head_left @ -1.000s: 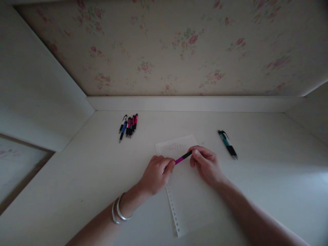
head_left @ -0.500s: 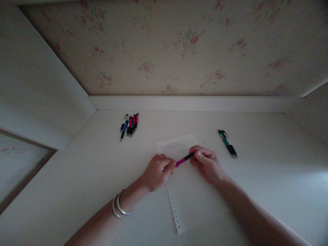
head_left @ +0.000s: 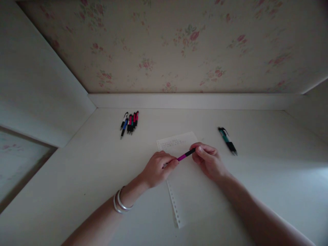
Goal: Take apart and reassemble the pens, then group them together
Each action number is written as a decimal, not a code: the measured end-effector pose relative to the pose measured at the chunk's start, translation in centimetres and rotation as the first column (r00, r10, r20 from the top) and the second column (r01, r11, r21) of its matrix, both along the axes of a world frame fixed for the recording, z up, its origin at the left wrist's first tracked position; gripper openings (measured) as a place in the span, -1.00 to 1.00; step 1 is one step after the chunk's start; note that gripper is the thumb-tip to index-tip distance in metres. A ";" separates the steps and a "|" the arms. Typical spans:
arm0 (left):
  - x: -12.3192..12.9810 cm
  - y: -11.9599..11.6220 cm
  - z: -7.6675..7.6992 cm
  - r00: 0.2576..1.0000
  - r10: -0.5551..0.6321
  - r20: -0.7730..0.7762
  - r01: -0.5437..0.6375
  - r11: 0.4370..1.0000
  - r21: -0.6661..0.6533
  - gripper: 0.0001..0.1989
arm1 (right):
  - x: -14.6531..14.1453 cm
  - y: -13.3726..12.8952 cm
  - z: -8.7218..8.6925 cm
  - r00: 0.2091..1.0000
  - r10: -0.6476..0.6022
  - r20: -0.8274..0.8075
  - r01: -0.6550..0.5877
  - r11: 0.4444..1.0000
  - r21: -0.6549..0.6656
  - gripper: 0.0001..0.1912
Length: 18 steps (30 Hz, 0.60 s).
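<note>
Between my two hands a purple pen with a black grip [head_left: 182, 157] is held slantwise over a sheet of paper. My left hand [head_left: 161, 168] pinches its purple end. The fingers of my right hand [head_left: 207, 159] are closed on the black end, hiding the tip. Under the hands lies the white punched sheet [head_left: 189, 198], with a few lines of faint writing near its top and holes down its left edge.
Several pens [head_left: 130, 123] in pink, blue, green and white lie grouped at the back left of the white desk [head_left: 115, 160]. Two pens [head_left: 227, 141], one green, lie at the right. Behind stands a floral wall [head_left: 159, 44].
My left hand's fingers have shifted slightly right and straightened along the pen. The pen and right hand have moved a little to the right; the whole view has shifted slightly.
</note>
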State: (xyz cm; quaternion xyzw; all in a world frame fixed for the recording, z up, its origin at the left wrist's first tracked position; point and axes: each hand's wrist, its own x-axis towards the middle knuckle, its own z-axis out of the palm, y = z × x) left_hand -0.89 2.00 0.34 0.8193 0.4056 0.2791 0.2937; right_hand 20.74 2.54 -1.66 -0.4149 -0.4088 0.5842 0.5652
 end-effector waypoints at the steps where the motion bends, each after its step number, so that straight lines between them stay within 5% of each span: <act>1: 0.0 -0.1 0.0 1.000 0.003 0.011 -0.003 1.000 0.002 -0.58 | 0.0 0.0 0.0 1.000 -0.017 0.003 0.017 1.000 0.000 -0.76; 10: -0.1 -0.1 0.1 0.998 0.031 0.045 -0.033 0.999 0.043 -0.73 | -0.3 -0.3 0.1 0.999 -0.040 -0.004 0.039 0.999 -0.037 -0.79; 18: 0.3 -1.4 -0.8 0.979 0.180 0.098 -0.191 0.975 0.112 -0.87 | -0.8 -0.6 -0.1 0.998 -0.022 0.063 0.023 0.999 -0.025 -0.73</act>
